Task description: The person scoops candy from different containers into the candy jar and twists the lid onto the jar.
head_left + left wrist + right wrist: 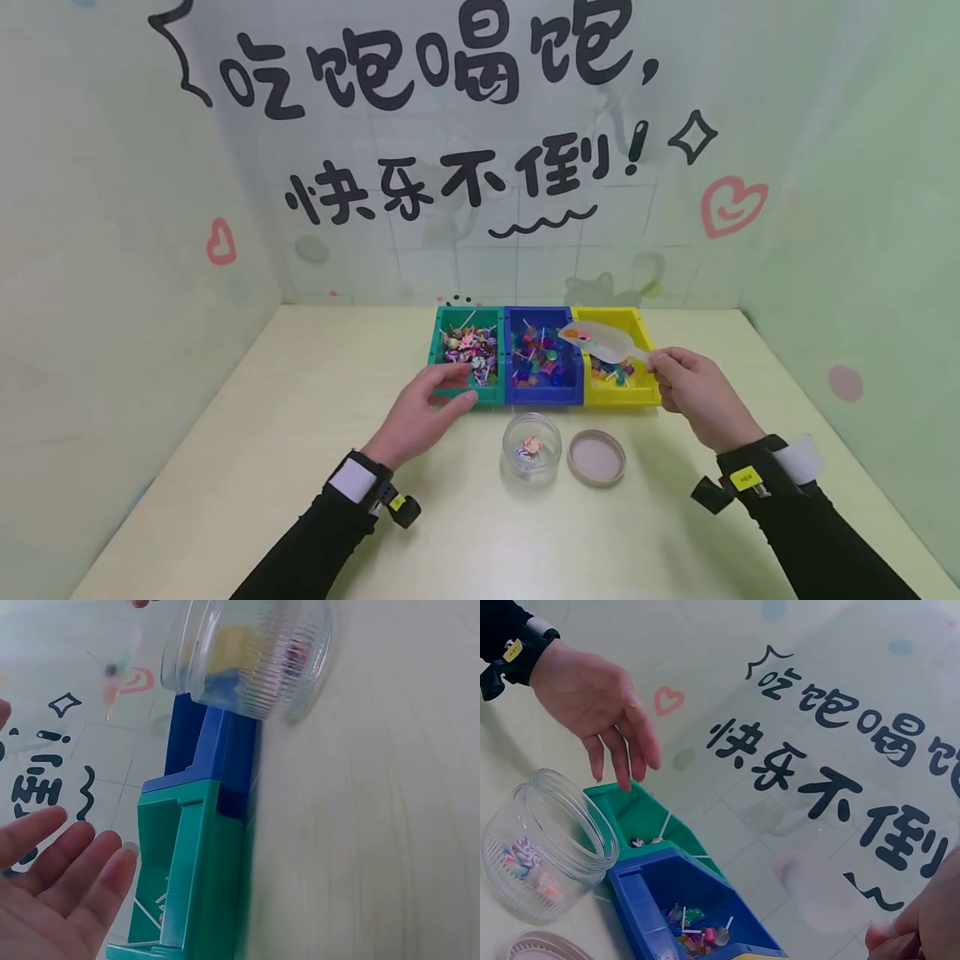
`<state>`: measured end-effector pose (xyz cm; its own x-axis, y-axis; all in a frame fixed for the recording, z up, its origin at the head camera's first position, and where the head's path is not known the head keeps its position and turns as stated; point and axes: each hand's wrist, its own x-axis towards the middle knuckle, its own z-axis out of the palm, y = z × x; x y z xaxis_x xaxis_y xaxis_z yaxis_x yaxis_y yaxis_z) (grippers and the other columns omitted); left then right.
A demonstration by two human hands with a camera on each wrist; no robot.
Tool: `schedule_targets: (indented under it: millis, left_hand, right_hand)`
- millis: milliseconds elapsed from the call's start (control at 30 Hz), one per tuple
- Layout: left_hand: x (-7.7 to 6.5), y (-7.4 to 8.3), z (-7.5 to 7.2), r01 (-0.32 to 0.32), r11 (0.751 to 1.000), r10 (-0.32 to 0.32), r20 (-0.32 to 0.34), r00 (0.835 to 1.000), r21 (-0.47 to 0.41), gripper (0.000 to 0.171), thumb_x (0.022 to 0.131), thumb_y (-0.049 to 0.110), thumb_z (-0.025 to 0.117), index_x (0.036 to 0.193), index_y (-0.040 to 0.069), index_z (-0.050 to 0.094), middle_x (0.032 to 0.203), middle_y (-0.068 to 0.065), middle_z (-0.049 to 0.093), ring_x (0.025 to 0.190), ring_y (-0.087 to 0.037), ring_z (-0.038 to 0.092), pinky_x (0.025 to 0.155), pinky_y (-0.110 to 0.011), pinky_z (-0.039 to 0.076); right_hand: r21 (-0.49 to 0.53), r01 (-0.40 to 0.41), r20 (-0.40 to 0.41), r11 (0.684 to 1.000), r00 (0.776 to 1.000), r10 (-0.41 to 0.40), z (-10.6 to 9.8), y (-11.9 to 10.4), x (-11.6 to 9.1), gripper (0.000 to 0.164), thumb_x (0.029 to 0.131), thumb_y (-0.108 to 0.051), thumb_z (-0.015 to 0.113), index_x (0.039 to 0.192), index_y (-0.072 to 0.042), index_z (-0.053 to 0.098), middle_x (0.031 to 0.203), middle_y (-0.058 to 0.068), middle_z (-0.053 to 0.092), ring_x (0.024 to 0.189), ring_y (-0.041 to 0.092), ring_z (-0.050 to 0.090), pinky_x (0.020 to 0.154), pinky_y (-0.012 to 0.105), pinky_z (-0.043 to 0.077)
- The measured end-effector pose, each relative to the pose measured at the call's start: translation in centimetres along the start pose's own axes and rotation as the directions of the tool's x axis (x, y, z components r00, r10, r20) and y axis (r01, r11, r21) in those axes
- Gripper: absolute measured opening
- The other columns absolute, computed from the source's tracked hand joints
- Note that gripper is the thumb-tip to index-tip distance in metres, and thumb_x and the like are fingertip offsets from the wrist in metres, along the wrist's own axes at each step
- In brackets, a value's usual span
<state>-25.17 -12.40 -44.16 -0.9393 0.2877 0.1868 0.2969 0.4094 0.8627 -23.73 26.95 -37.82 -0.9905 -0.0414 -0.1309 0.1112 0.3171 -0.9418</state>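
My right hand (697, 396) grips the handle of a translucent plastic scoop (609, 346), which hangs over the yellow bin (622, 398) and the edge of the blue bin (543, 398). A few small colourful pieces lie toward the scoop's tip. My left hand (420, 412) has its fingers loosely extended at the near left corner of the green bin (491, 396) and holds nothing. Between the hands, in front of the bins, stands an open clear jar (534, 471) with a few swirled candies (521, 856) at its bottom.
A round pinkish lid (596, 458) lies right of the jar. Small lollipops (468, 343) fill part of the green bin, and colourful translucent ones (536, 354) the blue bin. A wall with black lettering (397, 192) rises behind the table (300, 400).
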Motion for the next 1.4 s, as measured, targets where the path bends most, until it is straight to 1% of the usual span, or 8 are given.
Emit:
schedule_targets:
  millis: [200,400,567,700,767,900,1033,1400]
  left_hand:
    - [0.0,0.0,1.3,0.019,0.995,-0.005,0.145,0.989,-0.094,0.071,0.103,0.034,0.078,0.164,0.011,0.049,0.163,-0.015,0.054,0.15,-0.038,0.055,0.124,-0.056,0.049]
    - [-0.1,0.5,2.8,0.042,0.997,-0.023,0.277,0.96,-0.061,0.092,0.095,0.043,0.087,0.169,0.015,0.041,0.172,-0.01,0.045,0.155,-0.039,0.05,0.128,-0.056,0.045]
    - [0.1,0.9,4.0,0.036,0.999,-0.022,0.353,0.935,-0.034,0.1,0.09,0.041,0.091,0.169,0.011,0.038,0.173,-0.011,0.044,0.159,-0.033,0.046,0.13,-0.052,0.043]
    - [0.0,1.2,4.8,0.051,0.998,-0.039,0.372,0.927,-0.022,0.102,0.089,0.039,0.093,0.17,0.012,0.038,0.173,-0.011,0.044,0.158,-0.032,0.046,0.13,-0.049,0.044]
    - [-0.1,1.2,5.1,0.065,0.998,-0.056,0.375,0.925,-0.01,0.102,0.088,0.039,0.094,0.17,0.013,0.038,0.172,-0.01,0.045,0.158,-0.032,0.047,0.129,-0.049,0.045]
    - [-0.2,1.2,5.5,0.063,0.997,-0.071,0.368,0.927,0.035,0.102,0.087,0.039,0.095,0.169,0.011,0.04,0.168,-0.011,0.05,0.154,-0.034,0.051,0.125,-0.051,0.049]
    - [-0.3,0.9,5.9,0.053,0.997,-0.071,0.357,0.931,0.061,0.095,0.088,0.037,0.095,0.165,0.009,0.047,0.159,-0.012,0.057,0.148,-0.034,0.056,0.122,-0.053,0.051]
    - [-0.5,0.5,5.9,0.068,0.995,-0.087,0.357,0.93,0.067,0.086,0.09,0.037,0.092,0.161,0.01,0.052,0.152,-0.01,0.062,0.143,-0.032,0.058,0.123,-0.055,0.05]
  right_hand:
    - [-0.001,0.021,0.045,1.0,0.999,-0.02,-1.2,-0.5,-1.5,0.035,0.119,-0.037,0.047,0.121,-0.002,0.055,0.082,-0.003,0.034,0.075,0.015,0.036,0.067,0.03,0.036]
    - [0.003,0.038,0.067,0.999,0.997,-0.038,-2.0,-1.2,-3.0,0.034,0.118,-0.037,0.049,0.119,-0.004,0.055,0.08,-0.003,0.033,0.072,0.016,0.034,0.065,0.033,0.033]
    - [0.007,0.061,0.079,0.998,0.995,-0.061,-2.3,-1.4,-4.2,0.033,0.118,-0.038,0.05,0.111,-0.006,0.056,0.076,-0.002,0.03,0.067,0.017,0.03,0.065,0.041,0.025]
    - [0.014,0.061,0.101,0.998,0.993,-0.062,-2.3,-1.4,-4.8,0.031,0.118,-0.035,0.05,0.108,-0.007,0.057,0.074,-0.001,0.028,0.065,0.019,0.028,0.067,0.045,0.022]
    - [0.013,0.062,0.116,0.998,0.991,-0.063,-2.3,-1.3,-5.1,0.031,0.118,-0.035,0.051,0.106,-0.007,0.057,0.074,0.0,0.027,0.065,0.022,0.027,0.064,0.041,0.024]
    - [0.029,0.082,0.158,0.996,0.984,-0.086,-2.4,-1.1,-5.6,0.03,0.119,-0.031,0.05,0.103,-0.008,0.059,0.073,0.001,0.024,0.063,0.027,0.021,0.059,0.034,0.027]
    - [0.031,0.091,0.203,0.995,0.974,-0.095,-2.2,-1.1,-5.8,0.028,0.119,-0.027,0.048,0.103,-0.008,0.059,0.073,0.001,0.022,0.063,0.028,0.017,0.058,0.035,0.023]
    - [-0.074,0.025,0.258,0.997,0.966,-0.005,-0.8,-2.0,-5.7,0.025,0.117,-0.025,0.053,0.105,-0.005,0.062,0.069,-0.004,0.032,0.058,0.018,0.026,0.055,0.032,0.027]
